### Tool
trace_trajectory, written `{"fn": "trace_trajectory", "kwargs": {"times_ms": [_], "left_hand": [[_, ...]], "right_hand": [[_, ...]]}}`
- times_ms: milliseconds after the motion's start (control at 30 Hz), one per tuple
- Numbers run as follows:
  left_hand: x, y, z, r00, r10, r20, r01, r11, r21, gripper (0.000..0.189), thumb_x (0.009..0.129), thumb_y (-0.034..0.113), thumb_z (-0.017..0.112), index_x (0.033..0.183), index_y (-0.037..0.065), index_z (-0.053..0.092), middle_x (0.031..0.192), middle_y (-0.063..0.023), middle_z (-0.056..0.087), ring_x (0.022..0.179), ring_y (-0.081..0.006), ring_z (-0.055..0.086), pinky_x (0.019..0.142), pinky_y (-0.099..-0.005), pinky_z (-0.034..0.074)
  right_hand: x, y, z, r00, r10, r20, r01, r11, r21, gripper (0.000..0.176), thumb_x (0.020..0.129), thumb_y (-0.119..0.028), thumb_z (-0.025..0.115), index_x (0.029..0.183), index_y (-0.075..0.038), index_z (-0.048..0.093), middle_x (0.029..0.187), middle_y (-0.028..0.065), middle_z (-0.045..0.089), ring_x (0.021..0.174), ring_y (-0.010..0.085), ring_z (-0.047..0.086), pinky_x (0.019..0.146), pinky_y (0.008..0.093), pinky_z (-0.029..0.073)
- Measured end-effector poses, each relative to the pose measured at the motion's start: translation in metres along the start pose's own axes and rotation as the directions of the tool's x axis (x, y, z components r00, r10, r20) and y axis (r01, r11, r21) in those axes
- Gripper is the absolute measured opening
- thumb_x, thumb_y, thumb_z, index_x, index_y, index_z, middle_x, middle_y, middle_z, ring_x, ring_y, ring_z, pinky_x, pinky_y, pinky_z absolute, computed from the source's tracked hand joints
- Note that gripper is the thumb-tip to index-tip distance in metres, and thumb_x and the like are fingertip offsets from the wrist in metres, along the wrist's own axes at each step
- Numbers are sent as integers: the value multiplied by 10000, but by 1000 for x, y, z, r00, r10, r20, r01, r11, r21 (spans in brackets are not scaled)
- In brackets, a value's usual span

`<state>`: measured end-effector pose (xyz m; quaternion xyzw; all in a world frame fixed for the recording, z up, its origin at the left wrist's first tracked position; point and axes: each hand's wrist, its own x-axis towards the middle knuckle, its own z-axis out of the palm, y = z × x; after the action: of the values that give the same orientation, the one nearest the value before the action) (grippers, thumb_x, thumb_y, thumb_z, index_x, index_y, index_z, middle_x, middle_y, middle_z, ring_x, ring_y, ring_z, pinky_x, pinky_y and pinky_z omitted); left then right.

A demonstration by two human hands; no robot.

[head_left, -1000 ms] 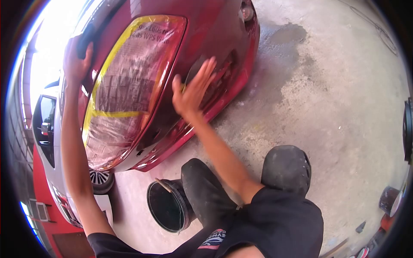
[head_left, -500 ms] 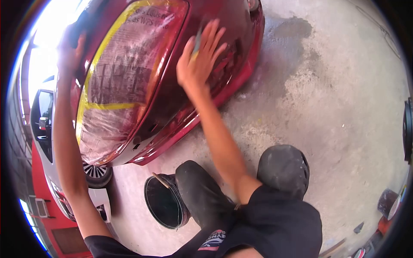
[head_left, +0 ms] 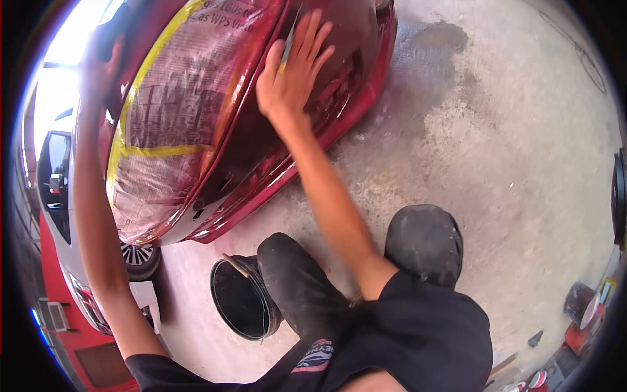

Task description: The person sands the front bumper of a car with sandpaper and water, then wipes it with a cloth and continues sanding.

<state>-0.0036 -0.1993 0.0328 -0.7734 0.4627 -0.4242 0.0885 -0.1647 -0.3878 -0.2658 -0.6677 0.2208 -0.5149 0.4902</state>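
My right hand (head_left: pixel 290 75) lies nearly flat against the dark red car bumper (head_left: pixel 261 147), fingers stretched. Under its palm, by the thumb, a thin grey and yellow pad (head_left: pixel 287 53) shows between hand and bumper. My left hand (head_left: pixel 101 68) is raised at the upper left against bright glare, beside the car's red bodywork. A dark object (head_left: pixel 111 39) shows at its fingers, too blurred to name. Between the two hands, newsprint masking paper (head_left: pixel 173 108) edged with yellow tape (head_left: pixel 134 85) covers a panel of the car.
A black bucket (head_left: pixel 219 297) with a handle stands on the concrete floor (head_left: pixel 496 176) beside my knee (head_left: pixel 424 242). A silver car (head_left: pixel 72 251) is parked at the left. Cans and containers (head_left: pixel 581 304) line the lower right edge. A wet patch (head_left: pixel 441 39) darkens the floor.
My right hand has shifted slightly left and up in the picture, still against the bumper. The whole view has also shifted a little. My left hand remains raised at the upper left.
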Motion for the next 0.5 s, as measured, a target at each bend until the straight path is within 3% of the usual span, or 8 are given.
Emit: {"fn": "trace_trajectory", "kwargs": {"times_ms": [100,200,267,367,500], "left_hand": [[4,11,-7,1000,27,-15,-27,1000,15,421,1026,351,671,1346,79,638,1217,-181,726,1124,-337,715,967,-450,555],[6,9,-10,999,41,1,-41,999,-7,444,1014,371,664,1377,120,616,1272,-173,710,1163,-366,703,960,-481,561],[6,1,-1,1000,13,15,-12,999,-34,456,1010,383,663,1394,144,604,1296,-168,701,1180,-380,698,956,-495,564],[2,1,-4,999,-31,44,32,999,-15,434,1016,359,666,1372,117,617,1263,-173,710,1154,-368,704,957,-479,559],[8,23,-15,999,35,-23,-33,998,59,403,1020,313,669,1324,49,649,1206,-189,732,1106,-348,716,964,-452,550]], "right_hand": [[-110,-15,21,994,-84,67,78,993,87,687,1109,-268,350,1658,83,132,1764,251,67,1634,449,7,1291,632,6],[-73,8,5,983,-168,79,169,986,2,685,1117,-274,343,1659,85,126,1763,256,63,1634,442,19,1295,619,9],[10,19,-9,1000,17,-4,-17,1000,22,682,1126,-281,334,1656,90,120,1761,259,65,1635,431,35,1299,609,16],[33,22,-14,998,66,-22,-65,996,68,679,1133,-285,328,1655,93,114,1761,258,57,1636,419,45,1302,604,30],[-104,-6,16,984,-115,135,103,990,93,761,1087,-295,390,1639,132,90,1740,327,29,1620,497,8,1299,605,3]]}}
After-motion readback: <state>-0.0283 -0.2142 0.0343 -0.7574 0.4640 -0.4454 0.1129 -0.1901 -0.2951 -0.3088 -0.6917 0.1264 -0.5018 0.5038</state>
